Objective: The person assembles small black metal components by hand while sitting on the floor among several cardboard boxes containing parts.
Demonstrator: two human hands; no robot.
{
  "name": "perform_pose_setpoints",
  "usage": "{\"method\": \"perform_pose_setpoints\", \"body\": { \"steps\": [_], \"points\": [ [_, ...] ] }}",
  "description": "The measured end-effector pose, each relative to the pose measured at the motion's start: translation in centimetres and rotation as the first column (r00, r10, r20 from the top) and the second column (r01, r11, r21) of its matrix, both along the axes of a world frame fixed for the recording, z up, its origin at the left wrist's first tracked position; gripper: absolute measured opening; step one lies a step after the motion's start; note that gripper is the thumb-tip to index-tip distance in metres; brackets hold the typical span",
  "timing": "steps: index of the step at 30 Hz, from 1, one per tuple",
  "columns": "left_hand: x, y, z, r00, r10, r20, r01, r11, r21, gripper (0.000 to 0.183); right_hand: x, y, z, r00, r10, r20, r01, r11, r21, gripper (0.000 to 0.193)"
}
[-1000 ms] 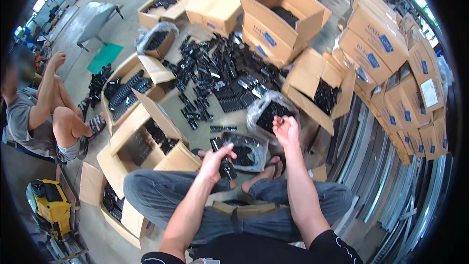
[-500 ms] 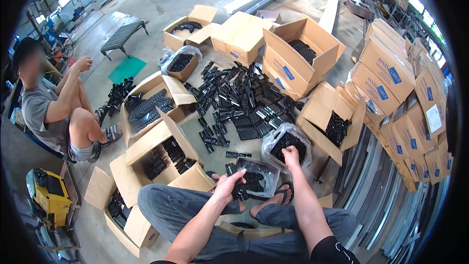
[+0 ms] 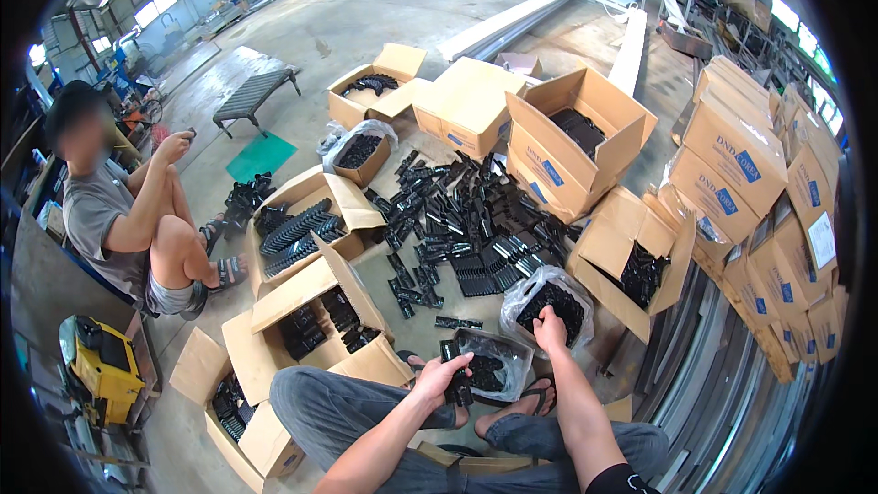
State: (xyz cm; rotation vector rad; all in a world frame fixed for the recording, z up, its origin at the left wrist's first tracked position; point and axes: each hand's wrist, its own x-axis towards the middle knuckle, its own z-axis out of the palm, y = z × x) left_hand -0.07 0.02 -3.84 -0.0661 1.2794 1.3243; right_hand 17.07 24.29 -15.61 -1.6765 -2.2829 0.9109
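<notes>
My left hand (image 3: 442, 379) is closed around a black elongated plastic part (image 3: 455, 354), held upright over the near edge of a plastic-lined container (image 3: 519, 361) with small black pieces in it. My right hand (image 3: 551, 330) reaches to a clear plastic bag (image 3: 517, 291) full of small black pieces. Its fingers are pinched together at the pieces; what they grip, if anything, is too small to make out. A single black part (image 3: 458, 322) lies on the floor just beyond my left hand. Farther off spreads a big pile of similar black parts (image 3: 457, 210).
Open cartons of black parts stand at the left (image 3: 329, 316), right (image 3: 631, 256) and back (image 3: 581, 142). Stacked closed cartons (image 3: 732, 165) rise at far right, beside long metal profiles (image 3: 677, 357). A co-worker (image 3: 137, 210) sits at left, near a yellow machine (image 3: 105, 370).
The view has tilted up, so the scene sits lower and a walking person's legs show at the far top. My hands stay by the same containers; the left still holds its black part.
</notes>
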Motion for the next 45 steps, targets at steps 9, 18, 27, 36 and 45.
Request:
{"method": "perform_pose_setpoints", "body": {
  "steps": [9, 18, 27, 36, 45],
  "points": [
    [-0.2, -0.2, 0.2, 1.0, 0.011, 0.011, -0.011, 0.999, -0.044, 0.028, -0.9, 1.1, 1.0, 0.992, 0.04, 0.116, -0.037, 0.999, -0.024, 0.024],
    [-0.2, -0.6, 0.1, 1.0, 0.002, -0.025, -0.002, 1.0, -0.014, 0.03, -0.3, 1.5, -0.2, 0.993, 0.059, 0.103, -0.054, 0.998, -0.045, 0.025],
    [0.1, -0.2, 0.0, 1.0, 0.005, -0.018, -0.006, 0.999, -0.043, 0.031, -0.5, 1.6, -1.1, 0.999, -0.029, 0.028, 0.028, 1.0, 0.003, 0.021],
    [0.2, -0.2, -0.2, 1.0, -0.002, -0.031, 0.002, 1.0, -0.022, 0.034, -0.7, 0.9, -0.3, 0.997, -0.067, 0.045, 0.067, 0.998, 0.004, 0.021],
    [0.1, -0.4, 0.6, 1.0, 0.016, -0.01, -0.016, 1.0, 0.0, 0.031, 0.6, 0.9, -1.0, 0.921, -0.294, -0.255, 0.237, 0.943, -0.233, 0.014]
  ]
}}
